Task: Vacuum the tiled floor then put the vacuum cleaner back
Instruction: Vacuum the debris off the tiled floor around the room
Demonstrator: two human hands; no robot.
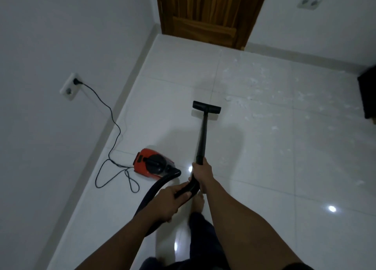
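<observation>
Early stage, I'd judge: white debris (254,98) lies on tiled floor (284,188) just beyond nozzle (206,106). R hand (201,174) curls round wand (202,137); L hand (173,202) grips hose handle (186,189). Vacuum cleaner (151,163) sits near L wall, plugged in. Most vacuuming and stowing not yet done.

Glossy white tiles (264,168) mirror the lamps; the door (205,11) is streaked wood; the vacuum (151,163) is shiny red plastic.

Open floor (264,168) ahead and right, clutter on the left.
Vacuum (151,163) and looped cord (110,110) crowd the left wall (40,147); dark object (368,96) at right edge; door (205,11) ahead.
</observation>
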